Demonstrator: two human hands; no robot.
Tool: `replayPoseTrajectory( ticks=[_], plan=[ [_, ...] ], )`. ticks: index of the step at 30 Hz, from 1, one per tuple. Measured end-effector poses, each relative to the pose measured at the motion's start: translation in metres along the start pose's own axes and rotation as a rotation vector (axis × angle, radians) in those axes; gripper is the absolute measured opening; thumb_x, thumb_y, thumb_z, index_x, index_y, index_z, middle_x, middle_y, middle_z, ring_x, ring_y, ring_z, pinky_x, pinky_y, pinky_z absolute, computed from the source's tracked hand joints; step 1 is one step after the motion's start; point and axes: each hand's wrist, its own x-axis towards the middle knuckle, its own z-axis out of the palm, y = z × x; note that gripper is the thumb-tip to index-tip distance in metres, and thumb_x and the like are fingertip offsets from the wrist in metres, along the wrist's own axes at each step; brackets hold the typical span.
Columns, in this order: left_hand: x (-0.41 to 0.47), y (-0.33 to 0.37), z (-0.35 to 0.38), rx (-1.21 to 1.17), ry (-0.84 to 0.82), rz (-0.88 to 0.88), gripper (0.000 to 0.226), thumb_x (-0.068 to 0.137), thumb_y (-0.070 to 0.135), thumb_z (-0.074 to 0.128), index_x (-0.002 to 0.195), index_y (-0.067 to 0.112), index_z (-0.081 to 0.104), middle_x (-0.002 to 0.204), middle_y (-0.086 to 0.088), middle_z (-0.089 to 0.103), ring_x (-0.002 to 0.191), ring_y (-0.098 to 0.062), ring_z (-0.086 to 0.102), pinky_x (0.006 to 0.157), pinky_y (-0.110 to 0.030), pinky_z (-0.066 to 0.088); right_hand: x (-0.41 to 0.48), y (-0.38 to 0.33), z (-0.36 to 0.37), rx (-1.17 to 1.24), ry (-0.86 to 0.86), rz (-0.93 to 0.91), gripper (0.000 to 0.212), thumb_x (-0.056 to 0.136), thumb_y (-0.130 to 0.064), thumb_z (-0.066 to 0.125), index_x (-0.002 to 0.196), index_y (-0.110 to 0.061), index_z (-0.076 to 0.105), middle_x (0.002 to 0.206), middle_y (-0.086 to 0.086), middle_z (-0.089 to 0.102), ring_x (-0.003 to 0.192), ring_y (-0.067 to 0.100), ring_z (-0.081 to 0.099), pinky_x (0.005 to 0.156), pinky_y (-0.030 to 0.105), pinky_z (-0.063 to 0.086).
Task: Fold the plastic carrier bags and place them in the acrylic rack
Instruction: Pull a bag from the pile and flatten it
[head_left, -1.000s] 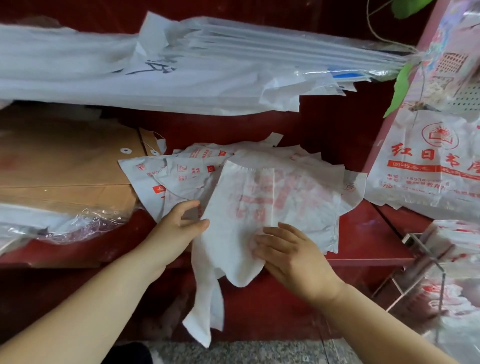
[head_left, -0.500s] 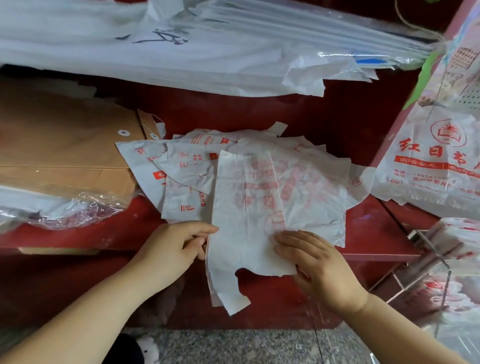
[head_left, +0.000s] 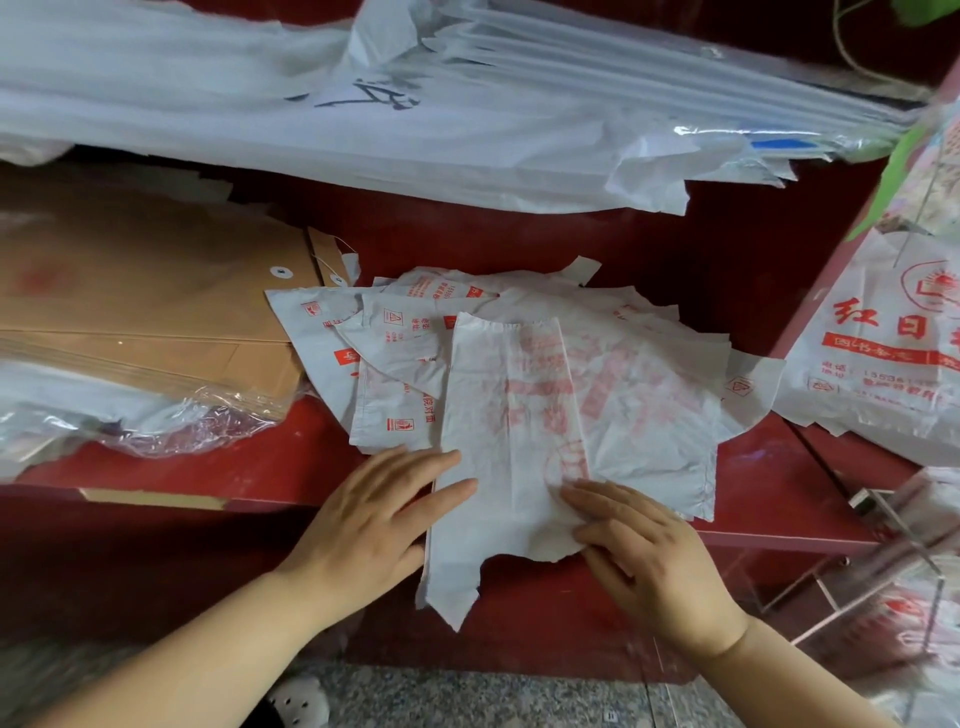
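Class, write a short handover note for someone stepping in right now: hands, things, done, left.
Left hand: open, flat on the left edge of the white red-printed plastic carrier bag.
Right hand: open, pressing its lower right.
Bag lies on the loose pile of similar bags on the red counter; clear acrylic rack at lower right.
Done: bag folded lengthwise into a strip.
Left: fold it shorter, rack it, then the pile.

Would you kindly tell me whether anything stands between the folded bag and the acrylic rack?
Nothing visible blocks it. The folded bag lies under the left hand and right hand; only flat bags and red shelf lie toward the acrylic rack.
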Motion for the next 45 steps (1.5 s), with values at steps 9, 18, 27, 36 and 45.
replayPoseTrajectory(
  ticks=[9, 18, 27, 36, 45],
  plan=[
    [-0.001, 0.017, 0.005, -0.318, 0.167, 0.120, 0.023, 0.073, 0.012, 0.058, 0.093, 0.023, 0.063, 0.099, 0.001, 0.069, 0.100, -0.010, 0.058, 0.092, -0.025, 0.042, -0.002, -0.002, 0.000, 0.075, 0.025, 0.078, 0.019, 0.097, -0.030, 0.040, 0.087, -0.021, 0.054, 0.108, -0.001, 0.066, 0.109, 0.008, 0.056, 0.099, 0.021, 0.041],
    [0.028, -0.008, -0.006, -0.387, 0.209, -0.326, 0.022, 0.072, 0.019, 0.060, 0.079, 0.005, 0.075, 0.081, -0.001, 0.072, 0.090, 0.001, 0.056, 0.087, -0.009, 0.035, 0.018, -0.006, -0.003, 0.050, 0.132, 0.257, 0.030, 0.087, -0.025, 0.051, 0.077, -0.004, 0.069, 0.094, -0.009, 0.062, 0.097, 0.008, 0.056, 0.094, 0.009, 0.037],
    [0.026, -0.004, -0.009, -0.374, 0.046, -0.058, 0.078, 0.046, -0.018, 0.045, 0.106, 0.029, 0.061, 0.096, 0.025, 0.064, 0.097, 0.005, 0.051, 0.086, -0.006, 0.040, 0.032, 0.002, -0.004, 0.064, -0.064, 0.296, 0.022, 0.076, -0.020, 0.050, 0.072, -0.009, 0.069, 0.081, -0.005, 0.071, 0.089, 0.007, 0.055, 0.080, 0.021, 0.045],
    [0.009, -0.005, -0.022, -0.689, -0.214, -0.379, 0.089, 0.074, -0.013, 0.066, 0.071, 0.075, 0.051, 0.095, 0.054, 0.049, 0.105, 0.020, 0.048, 0.091, -0.004, 0.038, 0.033, 0.000, -0.008, 0.105, -0.131, 0.373, 0.017, 0.076, -0.019, 0.056, 0.072, -0.008, 0.069, 0.084, -0.005, 0.070, 0.091, 0.006, 0.057, 0.081, 0.019, 0.046],
    [0.072, -0.008, -0.026, -0.827, 0.164, -0.883, 0.028, 0.086, 0.017, 0.061, 0.065, -0.002, 0.063, 0.052, -0.003, 0.053, 0.047, -0.011, 0.046, 0.047, -0.022, 0.035, 0.058, -0.006, -0.015, 0.278, -0.150, 0.832, 0.029, 0.084, -0.009, 0.061, 0.062, -0.025, 0.051, 0.066, -0.010, 0.050, 0.065, 0.005, 0.048, 0.061, 0.008, 0.038]
  ],
)
